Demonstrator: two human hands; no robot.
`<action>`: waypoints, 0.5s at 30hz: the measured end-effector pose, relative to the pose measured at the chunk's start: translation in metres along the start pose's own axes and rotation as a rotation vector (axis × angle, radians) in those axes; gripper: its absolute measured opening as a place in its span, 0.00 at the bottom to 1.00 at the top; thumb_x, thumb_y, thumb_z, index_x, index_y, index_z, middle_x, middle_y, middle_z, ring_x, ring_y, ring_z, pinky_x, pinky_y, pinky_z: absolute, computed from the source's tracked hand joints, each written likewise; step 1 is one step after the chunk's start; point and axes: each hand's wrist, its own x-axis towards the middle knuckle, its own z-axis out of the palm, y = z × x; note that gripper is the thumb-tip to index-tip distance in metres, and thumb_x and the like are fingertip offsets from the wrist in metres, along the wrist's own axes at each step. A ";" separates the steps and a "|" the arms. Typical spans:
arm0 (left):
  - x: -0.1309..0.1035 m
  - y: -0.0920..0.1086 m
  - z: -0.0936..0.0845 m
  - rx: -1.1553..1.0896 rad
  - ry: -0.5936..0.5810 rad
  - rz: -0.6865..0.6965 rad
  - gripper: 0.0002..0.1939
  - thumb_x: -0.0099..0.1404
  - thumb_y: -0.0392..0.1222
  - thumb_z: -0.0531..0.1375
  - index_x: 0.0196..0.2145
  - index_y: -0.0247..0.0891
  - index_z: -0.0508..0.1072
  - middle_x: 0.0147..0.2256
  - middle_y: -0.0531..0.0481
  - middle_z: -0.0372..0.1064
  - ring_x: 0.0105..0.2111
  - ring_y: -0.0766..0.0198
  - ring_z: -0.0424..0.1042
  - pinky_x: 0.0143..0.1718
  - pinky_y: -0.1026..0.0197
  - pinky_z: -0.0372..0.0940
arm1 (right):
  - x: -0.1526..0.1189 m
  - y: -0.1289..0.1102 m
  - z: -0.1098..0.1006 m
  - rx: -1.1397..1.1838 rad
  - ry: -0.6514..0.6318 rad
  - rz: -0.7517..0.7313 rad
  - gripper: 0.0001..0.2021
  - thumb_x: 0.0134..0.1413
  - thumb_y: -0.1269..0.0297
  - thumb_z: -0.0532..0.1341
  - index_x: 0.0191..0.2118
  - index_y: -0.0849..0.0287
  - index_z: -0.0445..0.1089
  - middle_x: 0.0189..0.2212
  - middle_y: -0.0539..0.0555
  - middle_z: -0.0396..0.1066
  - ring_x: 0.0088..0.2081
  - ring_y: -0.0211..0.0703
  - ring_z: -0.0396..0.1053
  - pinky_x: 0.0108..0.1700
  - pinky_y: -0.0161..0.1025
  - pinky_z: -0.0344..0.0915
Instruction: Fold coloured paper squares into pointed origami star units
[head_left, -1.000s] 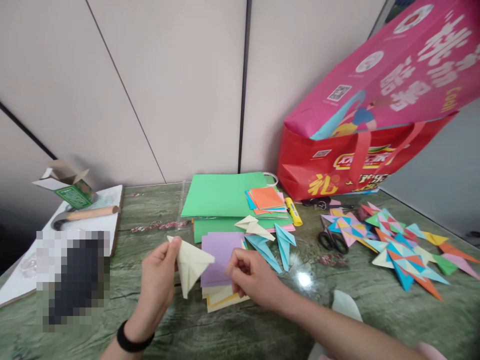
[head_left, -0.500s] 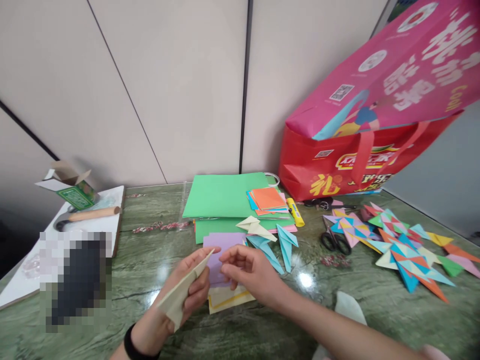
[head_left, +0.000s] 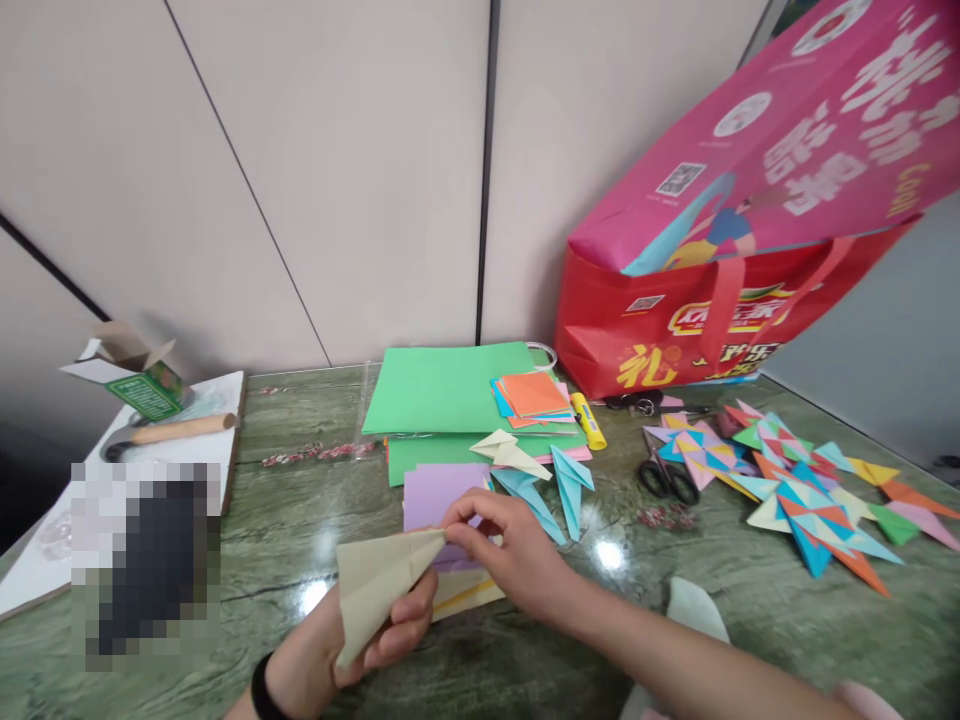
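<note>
A cream sheet of folded paper (head_left: pixel 382 580) narrows to a point at its right end. My left hand (head_left: pixel 401 625) grips it from below and behind, the fingers wrapped round its lower edge. With thumb and index finger, my right hand (head_left: pixel 499 545) pinches the paper's tip. Under the hands lie purple paper sheets (head_left: pixel 442 495) and a cream sheet with a yellow strip (head_left: pixel 469 597). Just beyond are folded cream pieces (head_left: pixel 517 457) and folded light-blue pieces (head_left: pixel 571 490).
Green paper sheets (head_left: pixel 442 385) carry small coloured squares (head_left: pixel 534 395) at the back, beside a yellow glue stick (head_left: pixel 589 422). To the right are scissors (head_left: pixel 667 478), folded paper stars (head_left: pixel 814 510) and a red bag (head_left: pixel 600 340). A white board (head_left: pixel 45 555) with a small box (head_left: pixel 146 390) stands left.
The cream paper has turned so its broad face shows, its tip now pointing right. My right hand has closed on that tip, where before it hovered apart.
</note>
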 end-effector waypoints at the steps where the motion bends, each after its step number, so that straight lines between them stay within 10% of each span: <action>1: -0.001 0.000 0.002 -0.012 0.077 0.070 0.12 0.53 0.45 0.62 0.19 0.34 0.68 0.09 0.57 0.57 0.06 0.75 0.52 0.05 0.74 0.41 | 0.000 0.001 0.000 -0.022 0.008 -0.012 0.05 0.52 0.69 0.58 0.28 0.59 0.69 0.25 0.49 0.69 0.29 0.36 0.65 0.29 0.31 0.60; 5: -0.004 0.002 0.006 -0.035 0.209 0.137 0.11 0.54 0.40 0.61 0.37 0.38 0.70 0.12 0.60 0.59 0.07 0.76 0.52 0.07 0.75 0.40 | -0.002 0.003 -0.002 -0.120 0.026 -0.090 0.06 0.54 0.67 0.57 0.28 0.59 0.69 0.25 0.50 0.69 0.28 0.36 0.64 0.31 0.33 0.59; 11: -0.006 0.002 0.008 -0.015 0.136 0.130 0.07 0.49 0.39 0.62 0.24 0.34 0.68 0.13 0.59 0.56 0.08 0.79 0.49 0.07 0.74 0.38 | -0.001 -0.002 -0.001 -0.104 0.012 -0.051 0.05 0.51 0.70 0.57 0.27 0.60 0.67 0.24 0.50 0.68 0.27 0.35 0.64 0.27 0.30 0.59; 15: -0.004 -0.001 0.010 0.008 0.218 0.143 0.13 0.50 0.40 0.61 0.35 0.37 0.67 0.12 0.61 0.56 0.07 0.77 0.48 0.07 0.74 0.38 | -0.001 -0.003 0.001 -0.064 -0.005 -0.001 0.04 0.50 0.68 0.58 0.27 0.60 0.68 0.24 0.50 0.69 0.26 0.35 0.64 0.27 0.30 0.60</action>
